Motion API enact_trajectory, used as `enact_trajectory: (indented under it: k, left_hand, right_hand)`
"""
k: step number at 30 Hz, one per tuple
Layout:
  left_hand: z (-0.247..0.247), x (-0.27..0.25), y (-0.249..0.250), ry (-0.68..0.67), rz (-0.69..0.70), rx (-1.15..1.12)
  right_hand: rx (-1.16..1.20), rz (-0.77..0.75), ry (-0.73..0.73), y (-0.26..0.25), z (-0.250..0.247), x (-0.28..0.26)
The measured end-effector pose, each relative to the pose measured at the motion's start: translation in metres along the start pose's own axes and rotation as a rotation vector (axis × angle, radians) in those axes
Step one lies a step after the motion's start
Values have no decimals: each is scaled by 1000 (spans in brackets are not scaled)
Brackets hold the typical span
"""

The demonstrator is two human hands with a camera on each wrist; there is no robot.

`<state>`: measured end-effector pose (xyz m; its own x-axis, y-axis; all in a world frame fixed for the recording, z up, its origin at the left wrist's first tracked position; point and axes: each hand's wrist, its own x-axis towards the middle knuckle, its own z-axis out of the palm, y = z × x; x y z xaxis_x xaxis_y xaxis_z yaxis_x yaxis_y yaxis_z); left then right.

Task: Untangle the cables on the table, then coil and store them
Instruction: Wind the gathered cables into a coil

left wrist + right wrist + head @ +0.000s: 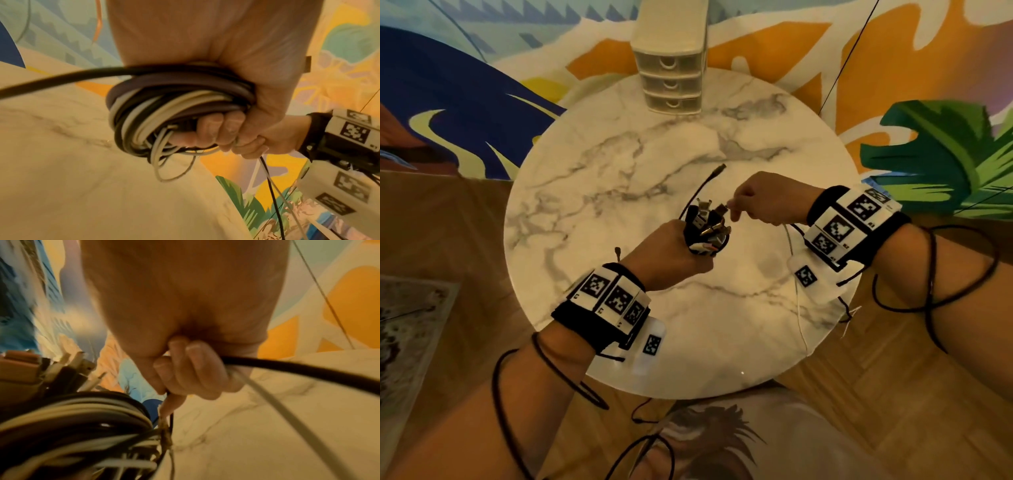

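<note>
Over the middle of the round marble table (619, 144), my left hand (671, 253) grips a coiled bundle of cables (707, 229), black, white and purple, with several plugs sticking up from it. In the left wrist view the fingers (213, 128) curl through the coil (164, 112). My right hand (753, 202), just right of the bundle, pinches cable at the top of it. Its curled fingers (185, 369) hold a black cable (308, 374) and a thin white cable (287, 410). One black cable end (717, 169) arcs up and away behind the bundle.
A small cream drawer unit (671, 68) with three shut drawers stands at the table's far edge. A white cable (799, 308) trails from my right hand over the near right rim. Black device leads loop around both forearms. Wooden floor surrounds the table.
</note>
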<state>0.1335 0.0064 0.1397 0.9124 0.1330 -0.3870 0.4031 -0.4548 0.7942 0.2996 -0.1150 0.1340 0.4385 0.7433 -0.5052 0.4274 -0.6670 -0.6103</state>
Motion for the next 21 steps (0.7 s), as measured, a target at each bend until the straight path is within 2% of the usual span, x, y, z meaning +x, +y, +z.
enact_trajectory:
  k: [5,11,13,15,21]
  left_hand:
    - [8,-11,2,-118,75,35]
    - [15,-12,-3,-140,97,77]
    - [15,-10,-6,-91,91,74]
    - [16,-7,-8,11,68,65]
    - [21,9,-17,325,-124,-140]
  right_hand:
    - [-76,-59,70,-3,-6,5]
    - [-91,-104,67,-4,2,4]
    - [-94,-116,68,-6,5,1]
    - [-66,-123,76,-10,7,-3]
    - [162,-139,117,-27,23,-12]
